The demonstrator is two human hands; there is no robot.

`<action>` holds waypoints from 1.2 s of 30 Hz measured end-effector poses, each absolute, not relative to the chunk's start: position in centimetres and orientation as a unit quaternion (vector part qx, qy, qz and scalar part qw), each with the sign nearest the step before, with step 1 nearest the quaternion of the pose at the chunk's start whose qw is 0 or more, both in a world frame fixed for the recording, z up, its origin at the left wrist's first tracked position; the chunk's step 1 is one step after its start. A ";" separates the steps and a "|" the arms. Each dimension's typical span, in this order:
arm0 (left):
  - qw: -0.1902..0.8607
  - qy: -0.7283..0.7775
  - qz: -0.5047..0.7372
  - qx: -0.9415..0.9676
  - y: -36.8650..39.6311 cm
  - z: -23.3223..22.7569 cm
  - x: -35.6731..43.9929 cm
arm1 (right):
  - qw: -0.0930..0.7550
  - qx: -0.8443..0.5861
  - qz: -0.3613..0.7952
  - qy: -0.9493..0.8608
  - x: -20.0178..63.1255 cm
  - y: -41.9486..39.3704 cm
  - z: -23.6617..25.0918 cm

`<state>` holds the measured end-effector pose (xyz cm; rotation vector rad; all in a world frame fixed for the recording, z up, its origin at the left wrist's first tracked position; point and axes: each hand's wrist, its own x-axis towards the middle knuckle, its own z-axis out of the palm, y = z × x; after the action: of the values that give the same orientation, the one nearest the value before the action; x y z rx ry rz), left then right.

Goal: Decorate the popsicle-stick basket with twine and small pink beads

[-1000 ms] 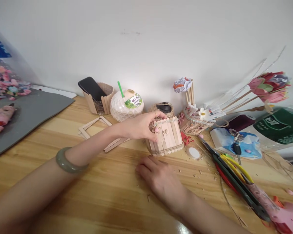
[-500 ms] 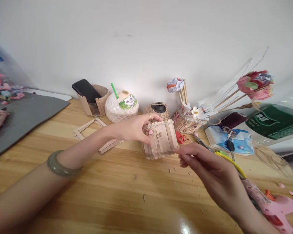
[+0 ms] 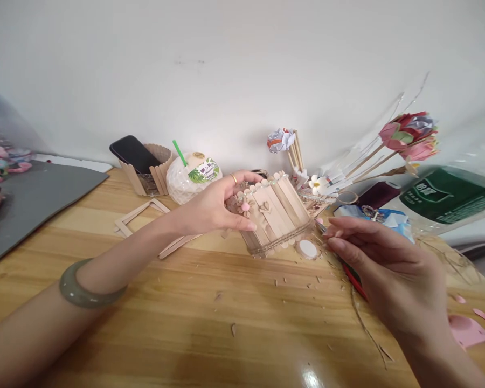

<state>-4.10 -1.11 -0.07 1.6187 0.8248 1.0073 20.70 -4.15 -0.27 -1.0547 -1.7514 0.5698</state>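
Note:
My left hand point(image 3: 222, 202) grips a small box of craft sticks point(image 3: 277, 210), thumb on its front and fingers behind the rim. The box is tilted, with its right side higher. A pink-centred flower point(image 3: 246, 207) and a small heart shape decorate its front, and twine point(image 3: 283, 237) runs along its lower edge. To the right of the box, my right hand point(image 3: 383, 275) has thumb and forefinger pinched together, apparently on the twine; the pinch point is partly unclear. A length of twine point(image 3: 364, 320) trails below this hand. A white disc point(image 3: 308, 249) lies beneath the box's corner.
Behind stand a coconut with a green straw point(image 3: 194, 175), a stick holder with a phone point(image 3: 133, 156), and paper flowers point(image 3: 408, 134). A stick frame point(image 3: 139, 215) lies left. Partly hidden by my right arm are red handles point(image 3: 355, 283) and a pink glue gun point(image 3: 469, 330). Wood scraps dot the table.
The box has tilted, its right side rising. My right hand has moved right, away from the box's corner. The white disc and trailing twine now show; the view has shifted slightly.

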 end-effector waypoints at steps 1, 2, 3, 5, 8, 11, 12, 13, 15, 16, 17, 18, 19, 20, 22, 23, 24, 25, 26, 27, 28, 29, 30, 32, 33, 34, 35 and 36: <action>0.506 0.347 0.405 0.678 -1.0 -0.2 -4.2 | 0.493 -0.426 0.245 -0.718 20.6 -4.1 -0.3; 0.503 0.353 0.389 0.686 -1.0 -0.3 -4.2 | 0.498 -0.418 0.252 -0.717 20.5 -4.0 -0.4; 0.499 0.359 0.372 0.695 -0.9 -0.4 -4.2 | 0.500 -0.413 0.256 -0.717 20.5 -3.9 -0.5; 0.491 0.366 0.340 0.714 -0.8 -0.7 -4.1 | 0.497 -0.403 0.252 -0.726 20.5 -3.7 -0.8; 0.496 0.368 0.302 0.726 -0.9 -1.0 -3.9 | 0.476 -0.385 0.208 -0.763 20.6 -3.4 -1.3; 0.514 0.367 0.265 0.729 -1.3 -1.1 -3.6 | 0.454 -0.350 0.159 -0.804 20.5 -3.4 -1.7; 0.522 0.363 0.251 0.730 -1.4 -1.1 -3.5 | 0.448 -0.338 0.151 -0.814 20.3 -3.4 -1.9; 0.529 0.360 0.238 0.731 -1.5 -1.0 -3.4 | 0.441 -0.326 0.146 -0.823 20.2 -3.5 -2.0; 0.539 0.358 0.217 0.731 -1.7 -1.0 -3.1 | 0.424 -0.309 0.139 -0.840 19.8 -3.7 -2.3; 0.540 0.358 0.212 0.732 -1.8 -1.0 -3.1 | 0.416 -0.304 0.134 -0.846 19.5 -3.8 -2.5; 0.539 0.358 0.209 0.733 -1.9 -1.0 -3.0 | 0.413 -0.301 0.128 -0.850 19.3 -3.9 -2.6; 0.538 0.357 0.207 0.735 -1.9 -1.0 -3.0 | 0.412 -0.301 0.122 -0.851 19.1 -4.0 -2.8; 0.536 0.354 0.207 0.738 -1.9 -1.1 -3.0 | 0.415 -0.301 0.116 -0.851 18.9 -4.0 -2.9; 0.534 0.351 0.208 0.740 -2.0 -1.2 -3.0 | 0.419 -0.301 0.112 -0.849 18.8 -4.1 -3.0; 0.529 0.350 0.209 0.744 -2.0 -1.3 -3.0 | 0.426 -0.305 0.107 -0.845 18.6 -4.1 -3.1; 0.528 0.352 0.208 0.745 -2.0 -1.4 -3.0 | 0.427 -0.309 0.105 -0.843 18.5 -4.2 -3.1; 0.528 0.353 0.206 0.745 -2.0 -1.4 -3.0 | 0.428 -0.314 0.105 -0.841 18.5 -4.2 -3.1; 0.529 0.355 0.203 0.744 -2.1 -1.4 -3.0 | 0.428 -0.320 0.105 -0.839 18.4 -4.3 -3.1; 0.529 0.355 0.201 0.744 -2.1 -1.4 -2.9 | 0.428 -0.324 0.106 -0.837 18.4 -4.3 -3.1; 0.528 0.356 0.199 0.745 -2.1 -1.4 -2.9 | 0.429 -0.328 0.108 -0.834 18.4 -4.4 -3.1; 0.524 0.358 0.200 0.746 -2.2 -1.3 -2.9 | 0.432 -0.330 0.111 -0.832 18.3 -4.5 -3.1; 0.519 0.358 0.202 0.750 -2.2 -1.3 -2.8 | 0.436 -0.331 0.115 -0.829 18.3 -4.5 -3.2; 0.514 0.358 0.203 0.753 -2.2 -1.2 -2.8 | 0.440 -0.332 0.120 -0.826 18.3 -4.5 -3.2; 0.509 0.355 0.204 0.757 -2.3 -1.1 -2.8 | 0.446 -0.334 0.134 -0.819 18.2 -4.5 -3.4; 0.507 0.353 0.204 0.759 -2.3 -1.0 -2.8 | 0.448 -0.335 0.144 -0.816 18.2 -4.5 -3.5; 0.505 0.353 0.205 0.761 -2.3 -1.0 -2.8 | 0.449 -0.336 0.155 -0.813 18.2 -4.5 -3.6; 0.503 0.354 0.205 0.761 -2.4 -0.9 -2.8 | 0.450 -0.338 0.164 -0.810 18.2 -4.5 -3.6; 0.502 0.355 0.206 0.761 -2.4 -0.9 -2.8 | 0.451 -0.339 0.170 -0.808 18.2 -4.5 -3.7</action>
<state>-2.77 -2.39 -0.95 1.8392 0.8580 0.4981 18.22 -4.50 -3.70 -0.8372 -1.9961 0.4206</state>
